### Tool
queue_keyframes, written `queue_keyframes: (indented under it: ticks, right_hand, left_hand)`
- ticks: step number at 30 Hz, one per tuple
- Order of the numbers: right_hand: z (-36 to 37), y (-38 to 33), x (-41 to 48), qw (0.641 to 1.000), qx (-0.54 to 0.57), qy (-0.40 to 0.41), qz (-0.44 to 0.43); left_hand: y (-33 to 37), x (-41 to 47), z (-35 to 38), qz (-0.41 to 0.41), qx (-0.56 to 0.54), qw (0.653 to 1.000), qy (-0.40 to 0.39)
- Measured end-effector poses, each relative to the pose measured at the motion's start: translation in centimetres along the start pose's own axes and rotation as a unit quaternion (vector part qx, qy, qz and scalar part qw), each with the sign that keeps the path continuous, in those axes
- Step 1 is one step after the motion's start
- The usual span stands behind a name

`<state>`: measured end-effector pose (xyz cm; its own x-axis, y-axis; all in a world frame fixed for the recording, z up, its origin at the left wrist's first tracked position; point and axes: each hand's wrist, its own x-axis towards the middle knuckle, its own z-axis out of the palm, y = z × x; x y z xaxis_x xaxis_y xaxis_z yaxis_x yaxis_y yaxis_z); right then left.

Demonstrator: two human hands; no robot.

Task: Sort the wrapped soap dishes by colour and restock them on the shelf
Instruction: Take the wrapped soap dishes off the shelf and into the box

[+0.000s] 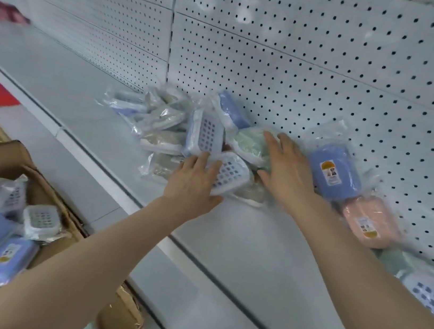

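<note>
Crinkly plastic-wrapped soap dishes point(187, 129) heap on the smooth shelf point(226, 249); both hands point(283, 171) rest flat, fingers spread.

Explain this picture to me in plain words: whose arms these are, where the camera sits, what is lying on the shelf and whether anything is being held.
There is no machine here. A person wears a camera on the head, so you look down along their own bare arms.

The left hand lies flat on a white wrapped soap dish. The right hand rests open on a pale green one. Neither hand has lifted anything.

Both reach into a mixed pile of wrapped soap dishes on a grey shelf backed by pegboard. To the right, apart from the pile, lie a blue dish and a pink dish. At lower left a cardboard box holds more, mostly blue.
</note>
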<state>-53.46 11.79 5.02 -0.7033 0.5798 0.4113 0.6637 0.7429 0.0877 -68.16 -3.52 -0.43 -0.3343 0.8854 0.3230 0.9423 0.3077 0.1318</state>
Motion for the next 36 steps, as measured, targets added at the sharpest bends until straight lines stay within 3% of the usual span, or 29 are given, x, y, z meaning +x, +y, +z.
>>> queue_keyframes:
  ticks: [5, 15, 21, 26, 31, 36]
  right_hand:
    - [1.6, -0.2, 2.7, 0.999, -0.012, -0.003, -0.030]
    - [-0.9, -1.9, -0.2, 0.987, 0.022, 0.160, -0.006]
    - [-4.0, -7.4, -4.4, 0.972, 0.017, 0.233, -0.026]
    - [-4.2, -16.7, -8.2, 0.972, 0.068, 0.219, -0.058]
    - [-0.8, -26.8, -12.4, 0.964, 0.131, 0.201, -0.119]
    - [4.1, -34.7, -17.4, 0.966, 0.173, 0.080, -0.172]
  left_hand:
    - [-0.7, -0.2, -0.7, -0.003, -0.013, 0.999, 0.029]
    - [-4.1, -3.0, -3.5, -0.006, -0.018, 0.993, 0.113]
    - [-7.8, -7.7, -5.3, -0.020, -0.041, 0.991, 0.127]
    - [-13.9, -14.9, -6.5, -0.052, -0.027, 0.992, 0.113]
    - [-22.0, -23.4, -6.5, -0.142, -0.006, 0.986, 0.083]
    - [-27.6, -31.7, -4.1, -0.228, 0.008, 0.973, 0.026]
